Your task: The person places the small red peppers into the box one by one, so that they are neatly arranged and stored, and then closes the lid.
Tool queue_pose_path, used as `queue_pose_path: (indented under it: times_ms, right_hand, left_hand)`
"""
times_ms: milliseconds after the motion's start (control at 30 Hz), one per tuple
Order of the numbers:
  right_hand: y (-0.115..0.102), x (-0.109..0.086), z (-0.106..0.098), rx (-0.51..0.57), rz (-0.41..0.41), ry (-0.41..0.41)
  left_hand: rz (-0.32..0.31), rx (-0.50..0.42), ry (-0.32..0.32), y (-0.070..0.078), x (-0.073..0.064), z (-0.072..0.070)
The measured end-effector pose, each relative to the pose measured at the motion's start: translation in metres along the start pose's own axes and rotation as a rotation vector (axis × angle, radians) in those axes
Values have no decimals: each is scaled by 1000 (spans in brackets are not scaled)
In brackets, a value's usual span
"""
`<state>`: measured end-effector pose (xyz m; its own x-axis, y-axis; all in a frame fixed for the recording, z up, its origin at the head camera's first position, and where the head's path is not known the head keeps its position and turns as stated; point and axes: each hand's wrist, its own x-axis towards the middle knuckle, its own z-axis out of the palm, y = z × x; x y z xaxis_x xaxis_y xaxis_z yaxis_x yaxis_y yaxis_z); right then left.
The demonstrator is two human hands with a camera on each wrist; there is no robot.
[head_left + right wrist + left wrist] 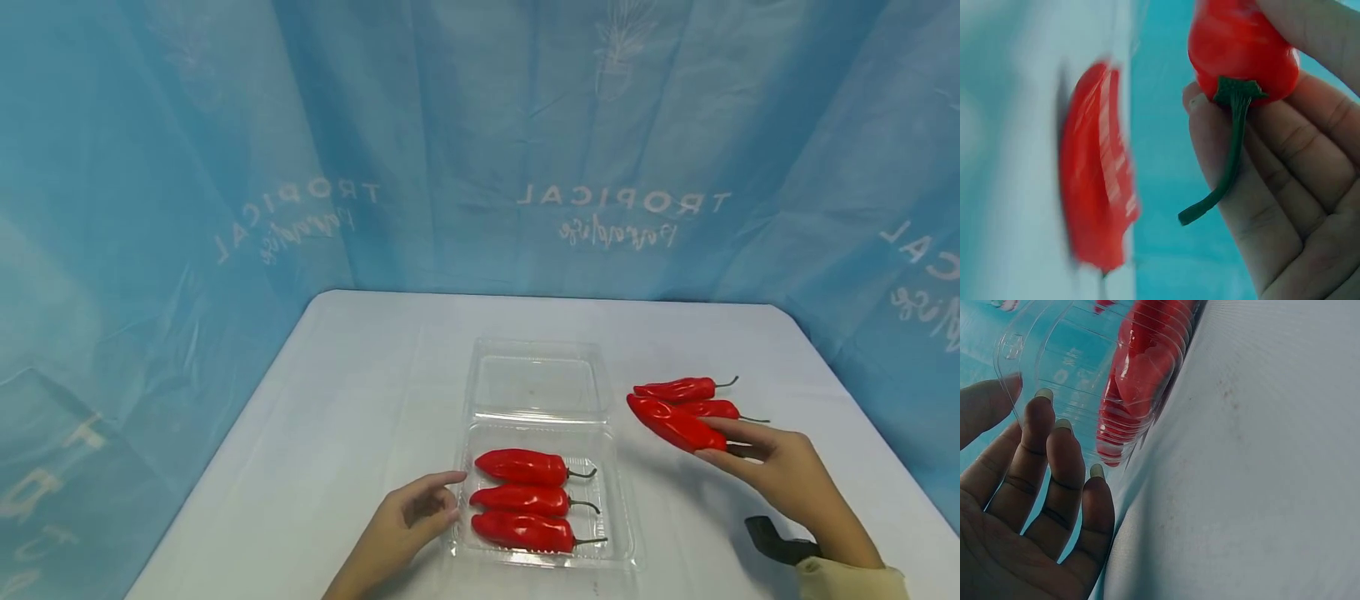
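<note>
My right hand [780,467] pinches a red pepper [675,423] near its stem end, raised above the table. The right wrist view shows its green stem [1232,150] hanging beside the fingers. Two more red peppers, one upper [678,389] and one lower [712,408], lie just beyond it. An open clear plastic clamshell box [622,525] stands in the middle, with three red peppers [525,500] lying side by side in its base. At the box's left edge is my left hand [412,517], fingers loosely bent. In the left wrist view its fingertips [1063,425] are against or close to the clear wall.
The box's clear lid [532,383] is folded back flat, away from me. White cloth covers the table [360,375]. Blue printed curtains [480,150] hang behind and at both sides. A black strap piece [780,542] sits at my right wrist.
</note>
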<state>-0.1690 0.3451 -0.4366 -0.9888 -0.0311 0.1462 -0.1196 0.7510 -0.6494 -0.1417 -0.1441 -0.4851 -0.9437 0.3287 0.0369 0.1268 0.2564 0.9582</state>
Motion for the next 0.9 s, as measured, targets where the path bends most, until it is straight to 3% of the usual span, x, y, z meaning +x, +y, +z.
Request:
queue_pose_path:
  times_ms: [133,233,400,567,700,900]
  right_hand:
    - [-30,-3,8,-6,-153,55]
    - [-52,-5,17,0,-233,42]
    - [-84,-11,35,67,-271,-57]
    - [-105,-17,57,165,-299,-217]
    - [-114,-22,75,209,-296,-315]
    - [-117,-28,95,243,-347,-387]
  left_hand:
    - [19,-3,-4,0,1,0]
    - [20,-4,-1,0,3,0]
    - [17,-4,0,0,4,0]
    - [40,-6,-5,-1,5,0]
    - [51,-9,-6,0,4,1]
    - [50,-7,-8,1,4,1]
